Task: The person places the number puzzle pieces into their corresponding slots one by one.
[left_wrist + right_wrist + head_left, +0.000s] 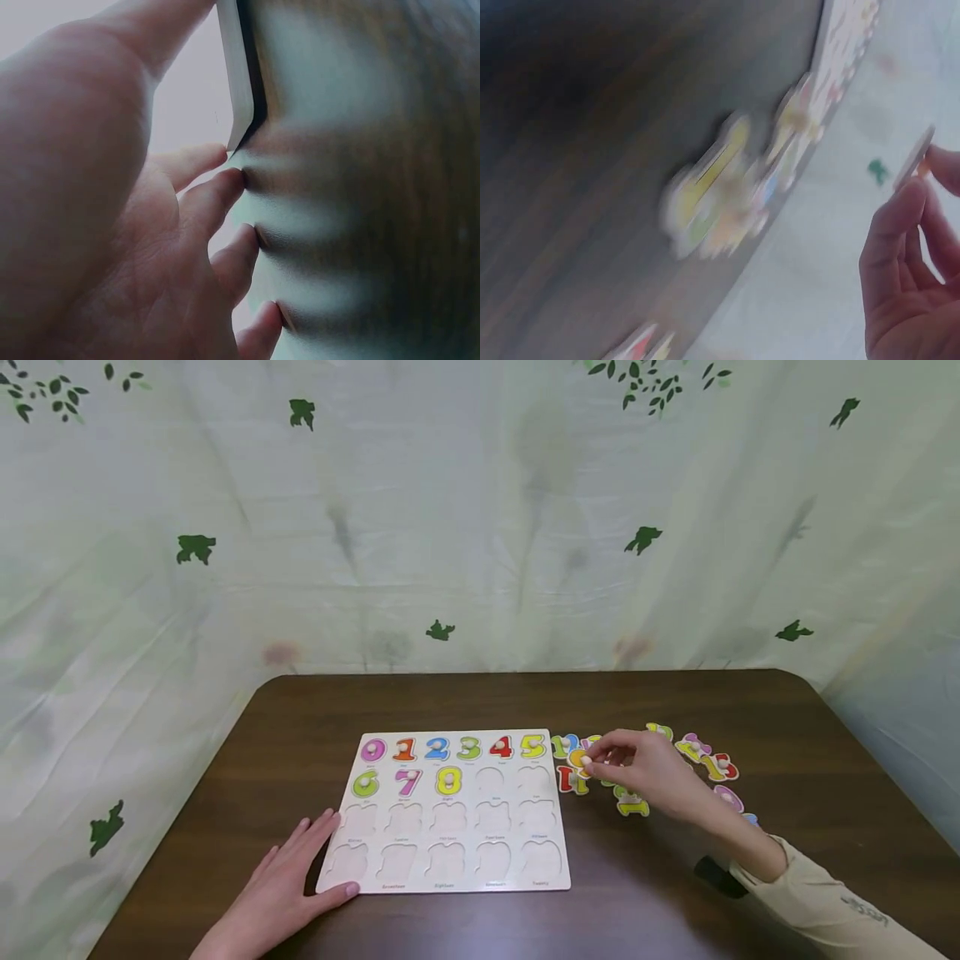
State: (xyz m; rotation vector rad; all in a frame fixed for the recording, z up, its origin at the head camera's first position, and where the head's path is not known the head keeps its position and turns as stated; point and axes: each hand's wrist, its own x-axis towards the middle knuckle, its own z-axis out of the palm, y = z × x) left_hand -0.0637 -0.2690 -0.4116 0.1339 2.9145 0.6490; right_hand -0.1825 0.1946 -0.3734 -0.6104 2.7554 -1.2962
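Observation:
A white number puzzle board [457, 810] lies on the table, with the pieces 0 to 8 set in its upper two rows and bare recesses below. My left hand [281, 885] rests at the board's lower left corner, fingers spread, thumb on its front edge. The left wrist view shows those fingertips [232, 184] along the board's edge. Beside the board's right edge, my right hand [648, 768] pinches an orange-yellow number piece [577, 762] by its knob. From the right wrist, this number piece [913, 161] appears edge-on, raised above the table; its digit is partly hidden.
Several loose number pieces lie right of the board, including a red and green 11 [572, 780], a green-yellow piece [631, 802] and a red and yellow piece [721, 767]. Some overlap. A leaf-patterned curtain [480, 527] hangs behind the brown table [315, 702].

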